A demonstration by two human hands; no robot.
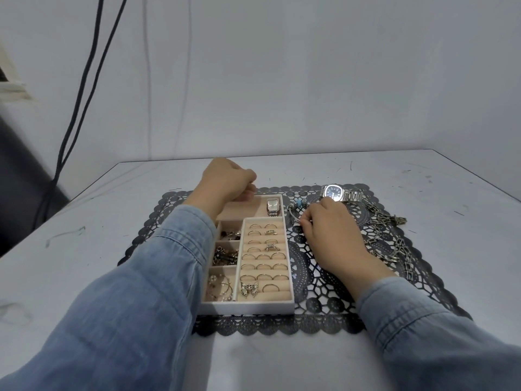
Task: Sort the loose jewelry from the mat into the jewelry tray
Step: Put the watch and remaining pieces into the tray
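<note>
Mid-sort: the right hand [329, 230] curls over the beaded bangle [298, 205] near the mat's [318, 314] far edge, seemingly pinching it. The left hand [228, 182] hovers curled over the jewelry tray's [248, 307] far-left corner; I cannot tell whether it holds anything. Next, I'd say, the bangle needs lifting into a free compartment.

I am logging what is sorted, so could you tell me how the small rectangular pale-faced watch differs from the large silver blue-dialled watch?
The small rectangular pale-faced watch lies in the far compartment of the beige jewelry tray; the large silver blue-dialled watch lies on the black lace mat. The first has a pale rectangular face, the second a dark blue, rounded-square one. The first looks smaller. Both have silver-coloured metal link bands.
</note>
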